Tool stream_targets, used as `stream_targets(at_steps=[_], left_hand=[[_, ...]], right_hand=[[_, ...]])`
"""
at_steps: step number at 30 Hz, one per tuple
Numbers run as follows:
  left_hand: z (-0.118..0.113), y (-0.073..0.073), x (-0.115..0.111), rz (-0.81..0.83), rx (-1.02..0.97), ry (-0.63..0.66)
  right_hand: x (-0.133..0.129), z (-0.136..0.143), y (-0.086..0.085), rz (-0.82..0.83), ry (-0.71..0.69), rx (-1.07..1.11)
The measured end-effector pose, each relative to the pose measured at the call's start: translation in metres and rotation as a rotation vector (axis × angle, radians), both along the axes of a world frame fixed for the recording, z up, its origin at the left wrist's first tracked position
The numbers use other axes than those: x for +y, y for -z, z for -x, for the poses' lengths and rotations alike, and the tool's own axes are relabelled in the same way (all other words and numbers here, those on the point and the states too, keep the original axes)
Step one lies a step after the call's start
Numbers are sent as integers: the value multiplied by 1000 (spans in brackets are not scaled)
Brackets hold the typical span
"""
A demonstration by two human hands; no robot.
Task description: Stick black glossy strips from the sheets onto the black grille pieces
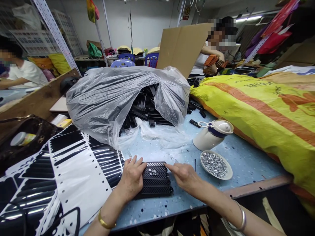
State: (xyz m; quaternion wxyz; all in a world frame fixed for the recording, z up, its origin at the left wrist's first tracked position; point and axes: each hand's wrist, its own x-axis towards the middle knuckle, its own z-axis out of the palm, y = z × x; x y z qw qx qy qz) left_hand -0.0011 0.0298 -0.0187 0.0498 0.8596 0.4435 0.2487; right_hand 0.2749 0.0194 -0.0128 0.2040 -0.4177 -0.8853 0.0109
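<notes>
Several black perforated plastic strips [157, 180] lie side by side on the blue table in front of me. My left hand [133, 177] rests over their left end, its fingers curled around the edge and holding them. A few small metal nuts [152, 172] lie loose on top of the strips. My right hand [185, 177] stretches its index finger to the right end of the farthest strip; the other fingers are bent, and nothing shows in them. To its right stands a white dish [228, 173] full of small shiny metal pieces [214, 164].
A white lidded mug [209, 139] stands behind the dish. A clear plastic bag [105, 95] spills black plastic parts [144, 105]. Sheets with black strips [81, 173] cover the left side. A yellow sack [258, 108] lies right. Two people work beyond the table.
</notes>
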Motion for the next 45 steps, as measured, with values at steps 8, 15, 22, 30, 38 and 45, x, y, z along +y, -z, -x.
stream_targets(at_steps=[8,15,22,30,38,45], left_hand=[[1,2,2,-37,-4,6],[1,2,1,-62,-37,3],[0,1,2,-69,-56,17],[-1,4,1,-41,-58,-7],[-1,3,0,-28,-49,0],[-1,6,0,-58,-70,-2]], right_hand=[[-1,5,-4,7,0,116],[7,13,0,107,63,186],[24,24,-14,369,169,51],[33,28,-18,482,221,59],[27,27,-10,503,261,174],[27,24,-10,624,265,331]])
